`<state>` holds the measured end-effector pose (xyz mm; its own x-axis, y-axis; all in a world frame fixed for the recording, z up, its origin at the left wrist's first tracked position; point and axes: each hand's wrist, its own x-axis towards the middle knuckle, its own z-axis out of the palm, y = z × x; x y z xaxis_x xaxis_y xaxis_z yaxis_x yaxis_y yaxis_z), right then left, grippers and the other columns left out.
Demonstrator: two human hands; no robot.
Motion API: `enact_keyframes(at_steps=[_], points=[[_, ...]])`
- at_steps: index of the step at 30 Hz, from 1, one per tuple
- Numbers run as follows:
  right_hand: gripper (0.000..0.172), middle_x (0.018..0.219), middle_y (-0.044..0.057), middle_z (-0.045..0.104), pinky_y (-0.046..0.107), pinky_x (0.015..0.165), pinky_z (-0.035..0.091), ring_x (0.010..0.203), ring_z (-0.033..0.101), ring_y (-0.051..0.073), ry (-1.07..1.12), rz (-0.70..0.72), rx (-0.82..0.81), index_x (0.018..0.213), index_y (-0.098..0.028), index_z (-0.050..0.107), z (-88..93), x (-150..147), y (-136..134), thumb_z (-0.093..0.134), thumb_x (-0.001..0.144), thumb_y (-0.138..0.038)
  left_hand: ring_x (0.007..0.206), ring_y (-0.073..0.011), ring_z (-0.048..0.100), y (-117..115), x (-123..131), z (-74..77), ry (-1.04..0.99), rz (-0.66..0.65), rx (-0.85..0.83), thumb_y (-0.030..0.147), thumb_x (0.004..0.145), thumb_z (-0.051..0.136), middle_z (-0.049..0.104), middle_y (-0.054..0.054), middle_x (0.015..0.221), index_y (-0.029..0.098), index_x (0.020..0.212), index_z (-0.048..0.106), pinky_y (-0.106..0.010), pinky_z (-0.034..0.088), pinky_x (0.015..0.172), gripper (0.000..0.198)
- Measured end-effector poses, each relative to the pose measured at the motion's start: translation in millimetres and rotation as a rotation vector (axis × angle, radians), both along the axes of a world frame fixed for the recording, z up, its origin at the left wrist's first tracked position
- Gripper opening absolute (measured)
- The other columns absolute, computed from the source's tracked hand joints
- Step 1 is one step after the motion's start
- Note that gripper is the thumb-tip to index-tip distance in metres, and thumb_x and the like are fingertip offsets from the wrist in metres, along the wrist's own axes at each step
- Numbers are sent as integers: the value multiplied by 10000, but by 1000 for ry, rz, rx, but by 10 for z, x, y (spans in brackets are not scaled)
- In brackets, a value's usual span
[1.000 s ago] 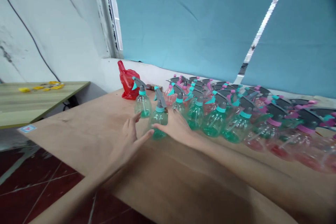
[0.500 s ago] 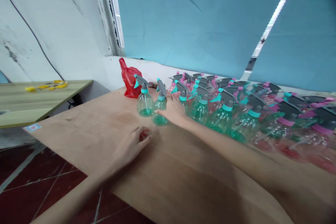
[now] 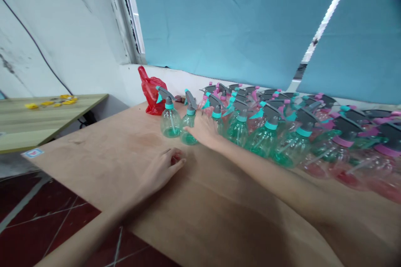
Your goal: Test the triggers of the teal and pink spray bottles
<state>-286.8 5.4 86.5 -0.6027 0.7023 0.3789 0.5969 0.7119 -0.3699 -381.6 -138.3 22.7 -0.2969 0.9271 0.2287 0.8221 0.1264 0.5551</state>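
Note:
My right hand (image 3: 205, 129) is at a clear spray bottle (image 3: 189, 135) with a teal collar, grey head and a little green at its base. The thumb lies across the front of the bottle and the fingers go round its right side, partly hidden. Just left of it stands a similar spray bottle (image 3: 171, 123), apart from my hand. Another teal-collared bottle (image 3: 216, 113) is partly covered by my right hand. My left hand (image 3: 166, 167) rests on the wooden table (image 3: 200, 208), fingers loosely curled, thumb apart, holding nothing.
Rows of spray bottles with teal (image 3: 265, 137) and pink (image 3: 341, 150) collars crowd the table's right and back. A red plastic bag (image 3: 153, 96) stands at the back left. Yellow pieces (image 3: 67, 100) lie on a separate side table (image 3: 19, 123). A blue covering (image 3: 234, 21) hangs behind.
The whole view has shifted slightly. My right hand stays at the same bottle, and my left hand has moved a little to the right along the table. The bottles keep their places.

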Motion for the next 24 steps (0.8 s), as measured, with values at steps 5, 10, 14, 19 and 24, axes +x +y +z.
enact_keyframes(at_steps=[5,10,14,19,24], points=[[550,1161,191,626,453,771,491,976,639,351,28,43,38,1242,-101,467,-10,299,-82,594,825,-436,762,-230,639,85,19,37,23,12,10,372,863,459,657,-43,843,192,996,585,-352,492,689,257],[294,1058,61,692,397,800,482,943,653,264,85,76,69,1073,-210,597,-16,917,-142,540,864,-410,707,-221,644,361,203,234,79,36,18,426,873,434,648,-14,758,178,1119,523,-318,477,643,361],[233,972,25,717,370,695,487,755,666,216,76,92,42,995,-231,630,-39,1404,-173,545,850,-392,800,-296,669,711,502,469,173,137,-8,528,869,458,681,-58,771,140,1307,383,-353,468,681,589],[192,879,-9,729,339,631,483,663,654,188,31,55,-77,949,-259,653,-53,1905,-261,566,832,-384,905,-402,656,1077,689,577,282,254,-76,638,824,467,691,-198,873,59,1271,411,-438,474,732,733],[152,872,-21,726,324,640,488,671,656,171,15,65,-186,932,-259,653,-42,2240,-326,585,824,-341,963,-386,647,1186,701,546,352,291,-108,656,841,402,688,-202,912,45,1279,397,-451,477,769,752]])
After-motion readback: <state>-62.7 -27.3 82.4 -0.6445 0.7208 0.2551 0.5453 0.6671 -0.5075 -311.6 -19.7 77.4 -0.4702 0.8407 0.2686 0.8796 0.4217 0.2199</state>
